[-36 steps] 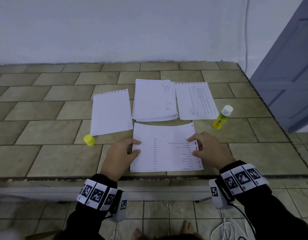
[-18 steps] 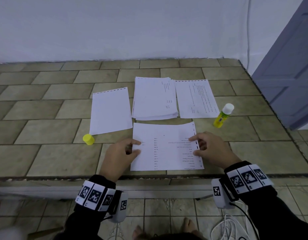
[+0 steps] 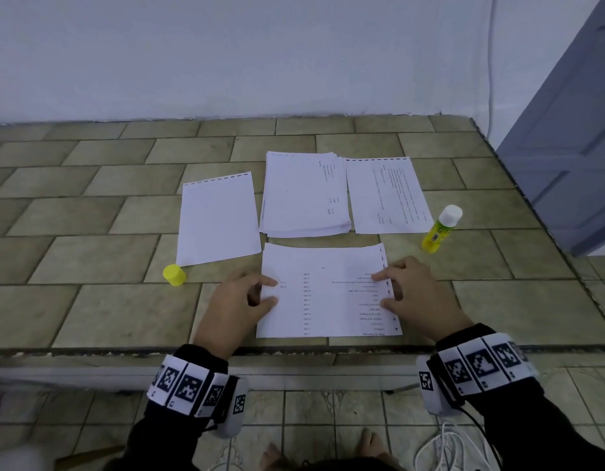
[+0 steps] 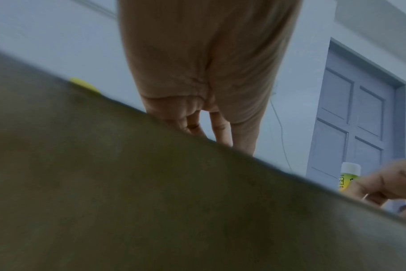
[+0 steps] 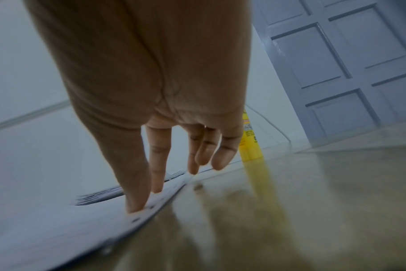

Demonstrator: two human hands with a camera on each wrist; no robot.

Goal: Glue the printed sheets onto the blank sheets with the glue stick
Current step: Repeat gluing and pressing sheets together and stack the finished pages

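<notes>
Tiled counter (image 3: 90,300) bears the white printed paper sheet (image 3: 328,294); both flat-fingered hands, left hand (image 3: 236,300) and right hand (image 3: 416,294), should smooth outward from their edge presses.

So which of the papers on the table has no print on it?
The single sheet at far left, beside the yellow cap; the others all show text.

The person wears black long sleeves (image 3: 549,433). Each wrist carries a white band (image 3: 188,385) printed with square black-and-white coded markers, and a small white camera pod (image 3: 430,385) with its own marker. A black cable (image 3: 477,426) runs from the right pod. The feet (image 3: 372,447) are bare.
</notes>
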